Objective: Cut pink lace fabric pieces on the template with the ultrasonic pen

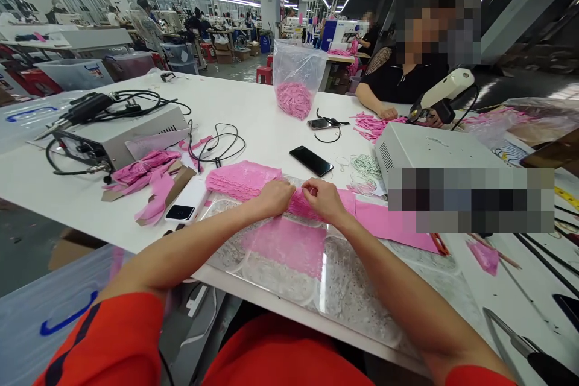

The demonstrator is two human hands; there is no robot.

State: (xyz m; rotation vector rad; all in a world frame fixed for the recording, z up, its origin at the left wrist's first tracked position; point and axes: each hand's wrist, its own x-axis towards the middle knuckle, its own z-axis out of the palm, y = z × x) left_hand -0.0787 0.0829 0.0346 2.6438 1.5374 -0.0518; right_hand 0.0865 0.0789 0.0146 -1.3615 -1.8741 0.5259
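Observation:
A stack of pink fabric pieces lies across the table in front of me. My left hand is closed at the right part of the stack, its fingers pinching pink fabric. Close beside it, my right hand has thumb and forefinger pressed together at the stack's edge; what is between them is too small to make out. Under my forearms a clear board covers the tabletop, with a single pink fabric piece on it. A longer pink fabric strip extends to the right.
A grey box-shaped machine stands at right, another at left with cables. A black phone, a white power bank and a clear bag of pink pieces are on the table. Scissors lie at front right. A co-worker sits opposite.

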